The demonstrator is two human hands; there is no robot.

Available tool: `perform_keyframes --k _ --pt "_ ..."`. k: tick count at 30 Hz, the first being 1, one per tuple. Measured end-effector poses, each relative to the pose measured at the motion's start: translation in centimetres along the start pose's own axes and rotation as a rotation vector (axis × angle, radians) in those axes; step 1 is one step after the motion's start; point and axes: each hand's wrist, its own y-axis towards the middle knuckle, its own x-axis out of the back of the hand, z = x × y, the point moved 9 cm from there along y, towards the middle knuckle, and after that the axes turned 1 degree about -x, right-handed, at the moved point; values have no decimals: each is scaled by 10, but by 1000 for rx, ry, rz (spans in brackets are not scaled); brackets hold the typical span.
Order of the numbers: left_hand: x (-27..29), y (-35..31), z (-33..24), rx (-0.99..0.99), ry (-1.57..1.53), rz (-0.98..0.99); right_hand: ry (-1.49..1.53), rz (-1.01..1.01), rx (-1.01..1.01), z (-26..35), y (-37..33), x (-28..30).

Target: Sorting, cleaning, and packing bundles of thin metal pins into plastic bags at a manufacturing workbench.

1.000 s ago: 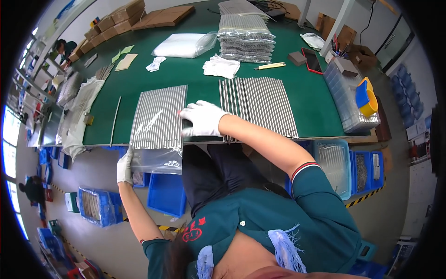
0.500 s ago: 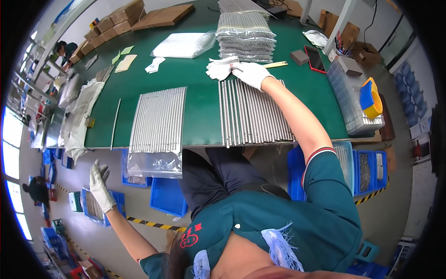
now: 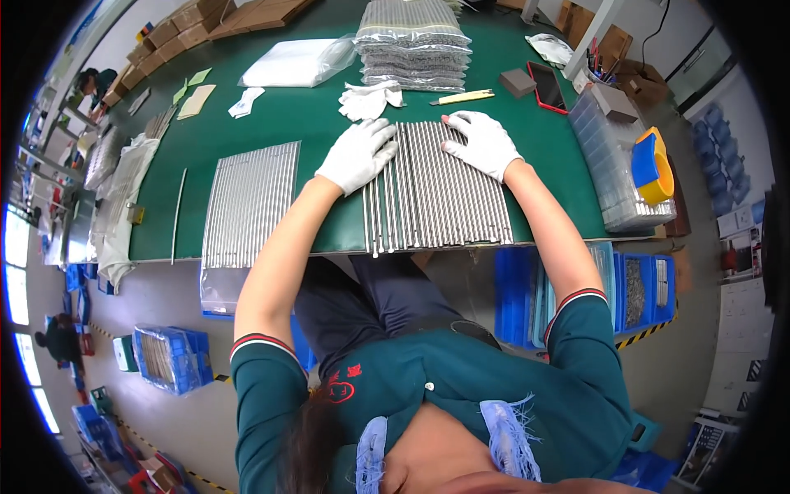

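Observation:
A row of thin silvery metal rods lies side by side at the table's front edge, in front of me. My left hand, in a white glove, rests at the row's far left corner with its fingers stretched over the rod ends. At the far right part of the row my right hand, also gloved, lies open with fingers spread over the rods. Neither hand grips anything. To the left, a clear bag filled with similar rods lies flat, its lower end hanging over the edge, partly behind my left forearm.
White gloves and a yellow utility knife lie beyond the rods. Filled clear bags are stacked farther back. A single rod lies at left. Clear containers with a tape dispenser stand at right.
My left hand has come up from beside the table onto the left of the row. My right hand has shifted along the rods' far end and lies spread. The view has moved slightly.

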Motion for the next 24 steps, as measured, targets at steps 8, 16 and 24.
perform_keyframes --k 8,16,24 --pt "-17 33 -6 142 28 -96 -23 16 -43 -2 9 -2" --pt "-25 39 -6 221 119 -34 -98 -2 -88 -3 12 -4" --pt "-5 0 -23 223 68 -14 -9 -73 -91 33 -21 -6"
